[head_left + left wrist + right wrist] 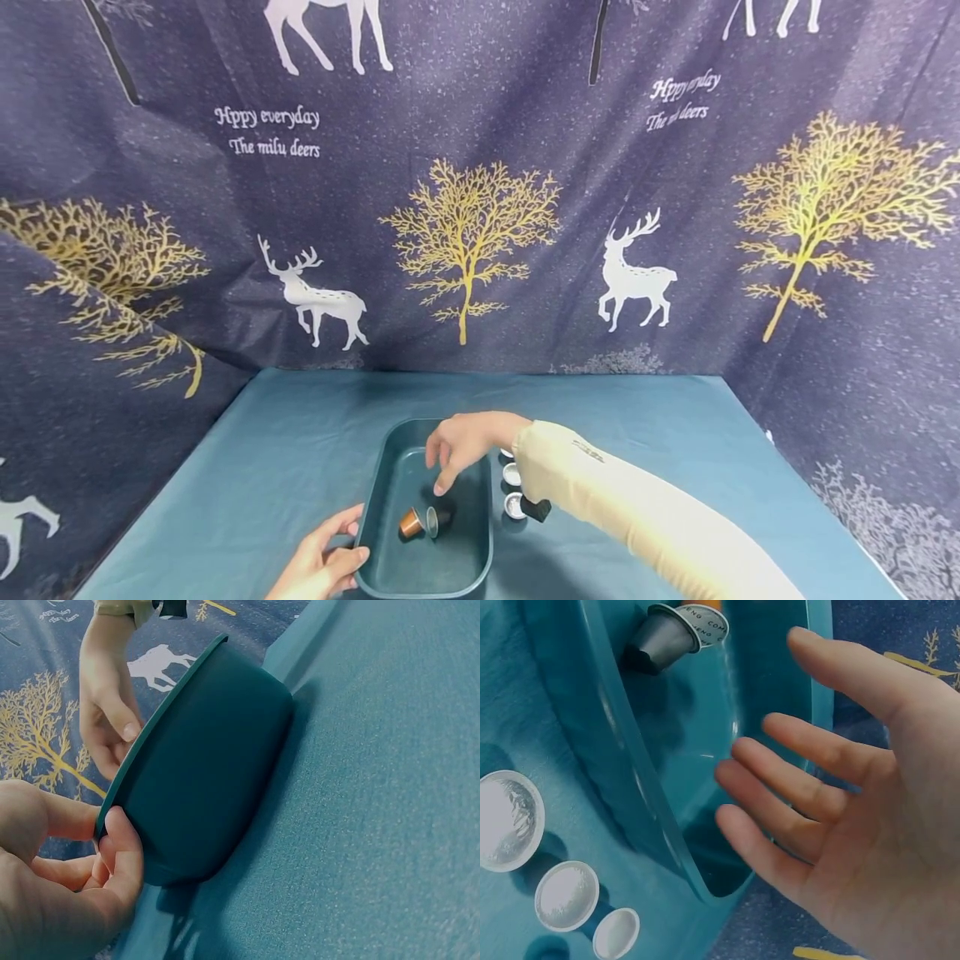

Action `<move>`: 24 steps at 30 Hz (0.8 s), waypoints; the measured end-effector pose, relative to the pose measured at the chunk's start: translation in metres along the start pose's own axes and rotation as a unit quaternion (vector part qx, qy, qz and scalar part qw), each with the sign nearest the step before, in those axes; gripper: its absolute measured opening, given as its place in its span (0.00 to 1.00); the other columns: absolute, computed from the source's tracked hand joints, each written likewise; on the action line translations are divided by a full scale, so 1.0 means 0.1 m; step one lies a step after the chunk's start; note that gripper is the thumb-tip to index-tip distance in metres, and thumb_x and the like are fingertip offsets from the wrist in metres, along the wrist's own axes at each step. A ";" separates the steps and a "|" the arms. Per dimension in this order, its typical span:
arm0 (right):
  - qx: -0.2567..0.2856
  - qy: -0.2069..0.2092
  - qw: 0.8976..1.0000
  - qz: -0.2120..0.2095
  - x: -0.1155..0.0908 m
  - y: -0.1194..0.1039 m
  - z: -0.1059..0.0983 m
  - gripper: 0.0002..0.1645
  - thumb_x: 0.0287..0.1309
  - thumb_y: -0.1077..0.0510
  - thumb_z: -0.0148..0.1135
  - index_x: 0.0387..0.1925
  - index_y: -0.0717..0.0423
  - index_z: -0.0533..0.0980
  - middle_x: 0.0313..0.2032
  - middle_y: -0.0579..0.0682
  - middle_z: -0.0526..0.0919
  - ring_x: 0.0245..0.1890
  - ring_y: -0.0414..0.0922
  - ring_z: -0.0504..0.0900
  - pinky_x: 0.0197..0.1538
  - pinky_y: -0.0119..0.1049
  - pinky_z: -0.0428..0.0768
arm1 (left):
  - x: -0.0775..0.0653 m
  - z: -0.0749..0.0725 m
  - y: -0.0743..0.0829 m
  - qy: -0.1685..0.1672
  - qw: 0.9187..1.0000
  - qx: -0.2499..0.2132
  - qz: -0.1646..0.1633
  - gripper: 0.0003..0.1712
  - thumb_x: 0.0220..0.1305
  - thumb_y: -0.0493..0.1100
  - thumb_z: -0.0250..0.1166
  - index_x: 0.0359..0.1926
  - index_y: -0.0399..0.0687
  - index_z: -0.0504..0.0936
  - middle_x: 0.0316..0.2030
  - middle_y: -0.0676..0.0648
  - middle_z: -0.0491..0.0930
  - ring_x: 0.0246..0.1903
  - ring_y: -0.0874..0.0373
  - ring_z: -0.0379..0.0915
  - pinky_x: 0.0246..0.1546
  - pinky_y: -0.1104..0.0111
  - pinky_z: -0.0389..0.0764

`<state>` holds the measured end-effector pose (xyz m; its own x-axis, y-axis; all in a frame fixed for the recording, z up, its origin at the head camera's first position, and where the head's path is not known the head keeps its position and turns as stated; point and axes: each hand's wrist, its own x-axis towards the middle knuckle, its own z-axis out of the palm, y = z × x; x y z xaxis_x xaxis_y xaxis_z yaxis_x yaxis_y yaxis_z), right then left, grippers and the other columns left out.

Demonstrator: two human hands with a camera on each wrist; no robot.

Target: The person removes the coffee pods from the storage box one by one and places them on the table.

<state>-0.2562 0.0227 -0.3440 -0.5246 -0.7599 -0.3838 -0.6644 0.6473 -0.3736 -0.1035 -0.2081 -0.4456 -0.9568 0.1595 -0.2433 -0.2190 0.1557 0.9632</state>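
My left hand pinches the left rim of a deep teal plastic tray, thumb on one side of the rim and fingers on the other. The left wrist view shows the same left hand at the tray's edge. Above the tray hangs my right hand, its fingers spread and loosely bent with nothing in them; the right wrist view shows its palm side. Inside the tray lie two coffee capsules on their sides: an orange one and a dark grey one, their lids close together.
To the right of the tray, several coffee capsules stand in a row with silver foil lids up, among them a near one and a middle one. A teal cloth covers the table. Behind hangs a dark curtain printed with deer and trees.
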 end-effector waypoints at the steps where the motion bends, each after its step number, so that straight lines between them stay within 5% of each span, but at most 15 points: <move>1: 0.000 -0.007 1.000 0.004 0.02 0.00 0.01 0.26 0.51 0.45 0.73 0.51 0.46 0.80 0.38 0.38 0.87 0.40 0.32 0.80 0.47 0.28 0.77 | 0.00 0.00 0.00 -0.001 1.000 -0.001 0.000 0.42 0.69 0.39 0.60 0.72 0.22 0.49 0.52 0.37 0.64 0.30 0.58 0.76 0.35 0.65 0.81; 8: -0.007 -0.032 0.999 0.013 0.12 0.00 0.11 0.24 0.49 0.47 0.75 0.49 0.47 0.81 0.37 0.38 0.85 0.36 0.31 0.78 0.41 0.26 0.76 | 0.01 -0.01 0.00 -0.008 1.000 -0.004 -0.002 0.42 0.68 0.41 0.61 0.72 0.23 0.51 0.50 0.39 0.65 0.30 0.57 0.77 0.36 0.64 0.81; 14: 0.008 -0.052 0.998 0.020 0.20 -0.06 0.20 0.20 0.49 0.48 0.75 0.44 0.47 0.82 0.26 0.37 0.80 0.27 0.33 0.75 0.34 0.28 0.75 | 0.00 -0.02 -0.01 -0.014 1.000 -0.012 0.000 0.43 0.68 0.41 0.61 0.72 0.22 0.50 0.51 0.38 0.65 0.30 0.58 0.77 0.36 0.65 0.81; 24: 0.021 -0.100 0.992 0.072 0.25 -0.15 0.27 0.07 0.47 0.49 0.76 0.25 0.41 0.82 0.29 0.36 0.83 0.35 0.41 0.85 0.44 0.43 0.82 | -0.01 -0.01 -0.01 -0.016 1.000 -0.017 0.009 0.41 0.69 0.38 0.59 0.72 0.22 0.48 0.52 0.38 0.63 0.30 0.60 0.76 0.35 0.67 0.80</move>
<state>-0.2453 -0.0042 -0.3710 -0.4939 -0.6345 -0.5945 -0.5648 0.7539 -0.3356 -0.1023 -0.2097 -0.4461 -0.9540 0.1930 -0.2293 -0.2093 0.1185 0.9706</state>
